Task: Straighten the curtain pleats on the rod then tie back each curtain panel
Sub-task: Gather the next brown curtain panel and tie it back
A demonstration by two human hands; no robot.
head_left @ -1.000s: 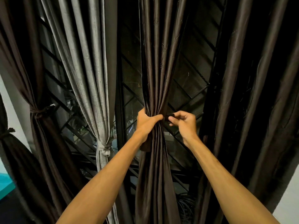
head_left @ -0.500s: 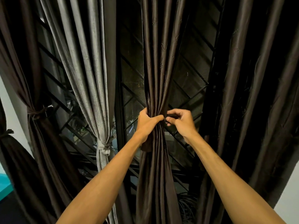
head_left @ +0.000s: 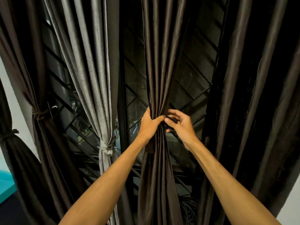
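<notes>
Dim room, light from the front | dark window (head_left: 134,111) with diagonal black grille (head_left: 193,98) | white wall (head_left: 11,103) at both edges | teal surface (head_left: 6,185) lower left | coiled cable (head_left: 188,207) low, centre-right

The dark brown curtain panel (head_left: 155,62) is hung vertically at centre, its pleats gathered tightly at mid-height.

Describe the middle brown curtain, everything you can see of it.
The middle curtain is dark brown with a slight sheen like satin. It hangs in long vertical pleats in front of a window grille. It is bunched to a narrow waist and flares out below. The left hand grips that waist; the right hand touches it from the other side with curled fingers. Whether those fingers hold anything cannot be told.
</notes>
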